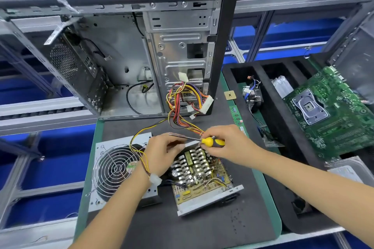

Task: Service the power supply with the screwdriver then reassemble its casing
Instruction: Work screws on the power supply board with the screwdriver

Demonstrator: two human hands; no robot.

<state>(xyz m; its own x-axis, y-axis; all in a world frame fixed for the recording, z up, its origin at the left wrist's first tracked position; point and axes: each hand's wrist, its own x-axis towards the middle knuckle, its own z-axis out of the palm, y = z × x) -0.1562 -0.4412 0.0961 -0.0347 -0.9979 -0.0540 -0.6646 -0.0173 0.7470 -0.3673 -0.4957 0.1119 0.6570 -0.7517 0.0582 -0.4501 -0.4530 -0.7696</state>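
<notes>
The opened power supply point(202, 176) lies on the dark mat, its circuit board and silver heat sinks exposed. Its cover with the round fan grille point(113, 170) lies flat to the left. A bundle of coloured wires point(182, 105) runs from the supply up toward the computer case. My right hand point(226, 141) grips the yellow-and-black screwdriver point(212, 142); its shaft points left, nearly level, above the board's far edge. My left hand point(162, 153) rests over the left side of the board with fingers curled near the screwdriver's tip. Whether those fingers pinch anything is hidden.
An open computer case point(125, 62) stands behind the mat. A black foam tray point(269, 107) at the right holds a cooler fan point(254, 97) and a green motherboard point(332, 111). A small chip point(230, 95) and a memory stick point(236, 116) lie beside the tray.
</notes>
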